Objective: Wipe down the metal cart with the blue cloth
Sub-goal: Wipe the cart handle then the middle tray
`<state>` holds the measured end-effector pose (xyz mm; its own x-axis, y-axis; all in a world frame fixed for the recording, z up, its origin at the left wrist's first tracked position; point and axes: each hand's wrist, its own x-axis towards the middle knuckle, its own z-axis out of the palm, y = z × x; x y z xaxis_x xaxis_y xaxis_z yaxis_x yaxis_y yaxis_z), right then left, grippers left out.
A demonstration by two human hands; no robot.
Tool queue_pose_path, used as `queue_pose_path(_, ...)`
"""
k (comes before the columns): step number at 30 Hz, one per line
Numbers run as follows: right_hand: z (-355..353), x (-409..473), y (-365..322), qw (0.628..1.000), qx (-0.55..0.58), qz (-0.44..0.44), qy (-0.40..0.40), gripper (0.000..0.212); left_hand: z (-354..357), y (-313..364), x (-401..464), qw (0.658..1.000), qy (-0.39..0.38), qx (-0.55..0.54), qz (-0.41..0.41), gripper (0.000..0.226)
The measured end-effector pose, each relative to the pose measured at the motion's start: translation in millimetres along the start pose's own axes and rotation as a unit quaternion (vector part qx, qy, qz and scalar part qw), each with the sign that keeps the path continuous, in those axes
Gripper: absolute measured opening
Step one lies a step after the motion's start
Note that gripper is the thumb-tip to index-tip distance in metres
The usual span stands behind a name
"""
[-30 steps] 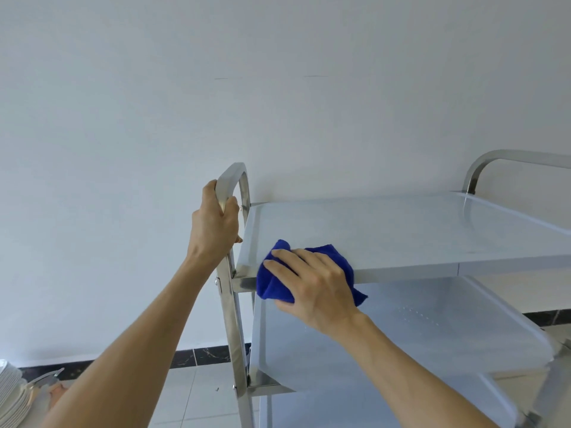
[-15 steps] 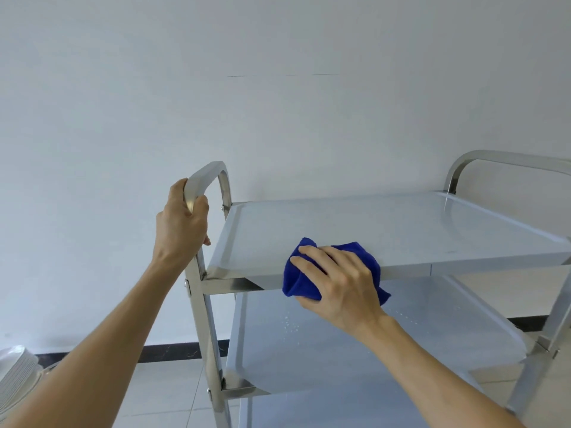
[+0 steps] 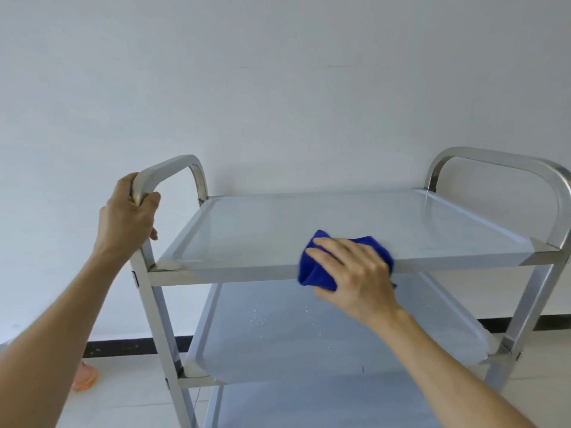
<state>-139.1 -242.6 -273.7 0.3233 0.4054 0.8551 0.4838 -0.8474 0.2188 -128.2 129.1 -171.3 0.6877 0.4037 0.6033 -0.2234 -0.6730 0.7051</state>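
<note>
White wall fills upper frame. Metal cart spans center to right edge w/ top shelf, middle shelf below it carrying water droplets, third tier at bottom. Curved handle at cart's left end, another handle at right. Left hand center-left, fingers curled round the left handle. Right hand lies flat, pressing blue cloth against top shelf's front edge, right of center. Orange object on floor, lower left.
</note>
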Motion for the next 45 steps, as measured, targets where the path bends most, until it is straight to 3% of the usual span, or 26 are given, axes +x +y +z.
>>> queue_pose_path(6, -6, -18, 28, 0.999, -0.019, 0.042, 0.011, 0.043, 7, -8, -2, 0.998, 0.046, -0.038, 0.008, 0.029)
queue_pose_path(12, 22, 18, -54, 0.999, 0.003, 0.046, 0.001, 0.041, 10, -8, -2, 0.997, 0.062, -0.046, 0.009, 0.026)
queue_pose_path(18, 49, 52, -133, 0.999, 0.032, 0.010, -0.038, 0.046, 4, -8, -2, 0.999, 0.027, -0.023, 0.012, 0.029)
queue_pose_path(23, 27, 31, -74, 0.999, 0.027, -0.030, -0.025, 0.056, -5, -7, -3, 1.000, -0.007, 0.010, 0.004, 0.033)
queue_pose_path(26, 4, -3, -10, 1.000, -0.014, -0.011, -0.013, 0.056, -6, -5, -4, 0.990, 0.024, 0.135, 0.024, 0.038)
queue_pose_path(31, -26, -29, 50, 0.998, -0.025, 0.042, -0.038, 0.055, 6, 9, -19, 0.912, 0.104, 0.317, 0.239, 0.045)
queue_pose_path(33, -24, -27, 46, 0.998, -0.024, 0.057, -0.028, 0.052, 27, 21, -40, 0.915, 0.047, 0.278, 0.290, 0.035)
queue_pose_path(34, -22, -26, 43, 0.998, -0.025, 0.062, -0.022, 0.050, 41, 30, -53, 0.927, -0.019, 0.237, 0.289, 0.031)
queue_pose_path(36, -19, -27, 41, 0.998, -0.026, 0.064, -0.011, 0.048, 70, 46, -77, 0.941, -0.175, 0.165, 0.239, 0.033)
queue_pose_path(38, -18, -30, 41, 0.998, -0.027, 0.058, 0.003, 0.047, 95, 53, -90, 0.921, -0.269, 0.198, 0.201, 0.040)
queue_pose_path(41, -15, -31, 39, 0.998, -0.034, 0.055, 0.025, 0.044, 102, 52, -92, 0.887, -0.331, 0.272, 0.175, 0.048)
queue_pose_path(45, -8, -28, 27, 0.997, -0.039, 0.053, 0.048, 0.039, 88, 40, -90, 0.875, -0.351, 0.290, 0.168, 0.050)
